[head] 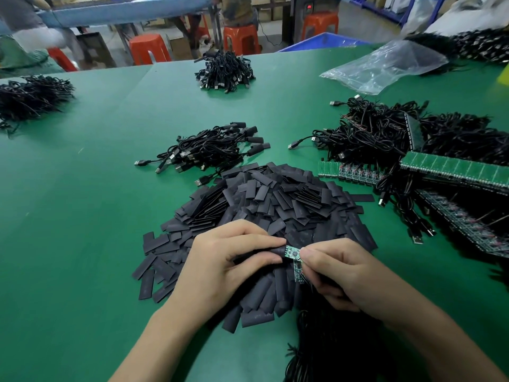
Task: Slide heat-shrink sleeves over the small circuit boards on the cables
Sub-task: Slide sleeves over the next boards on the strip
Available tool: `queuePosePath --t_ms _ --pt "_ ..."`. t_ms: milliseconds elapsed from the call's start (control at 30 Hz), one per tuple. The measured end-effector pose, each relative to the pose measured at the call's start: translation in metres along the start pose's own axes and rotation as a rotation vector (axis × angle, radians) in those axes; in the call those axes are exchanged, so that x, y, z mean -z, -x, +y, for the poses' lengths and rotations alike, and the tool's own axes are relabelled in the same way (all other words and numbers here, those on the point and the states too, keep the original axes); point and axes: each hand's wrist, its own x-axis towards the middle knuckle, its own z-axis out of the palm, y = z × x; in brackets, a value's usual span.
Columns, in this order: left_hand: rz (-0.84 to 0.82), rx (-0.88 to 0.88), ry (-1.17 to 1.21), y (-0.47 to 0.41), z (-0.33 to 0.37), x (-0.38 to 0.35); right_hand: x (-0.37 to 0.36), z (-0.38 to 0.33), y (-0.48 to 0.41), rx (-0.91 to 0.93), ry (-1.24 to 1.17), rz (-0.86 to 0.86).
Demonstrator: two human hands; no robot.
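Left hand (220, 261) pinches sleeve (272, 251), right hand (344, 274) board (292, 252).

green table (82, 244), blk sleeves (275, 199), blk cables (209, 150), green boards (451, 166), orange stools (148, 48), clear bag (385, 64)

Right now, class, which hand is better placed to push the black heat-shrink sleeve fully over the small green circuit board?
Left, probably. The left hand pinches the black heat-shrink sleeve, whose mouth sits at the small green circuit board; the right hand only steadies the board's far end.
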Motion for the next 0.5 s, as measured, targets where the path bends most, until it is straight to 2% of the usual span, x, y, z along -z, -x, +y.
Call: queuePosePath --t_ms 233,400,500 --pt "0.061 0.038 -0.005 0.0005 0.0029 -0.0066 0.0003 -0.0027 0.0018 -0.020 0.031 0.005" --pt "0.037 0.010 -0.029 0.0020 0.0012 -0.0075 0.0014 0.0003 0.0021 -0.009 0.068 0.012" --pt "0.005 0.001 -0.074 0.0025 -0.0007 -0.0056 -0.0009 0.0058 0.0000 0.057 0.211 0.099"
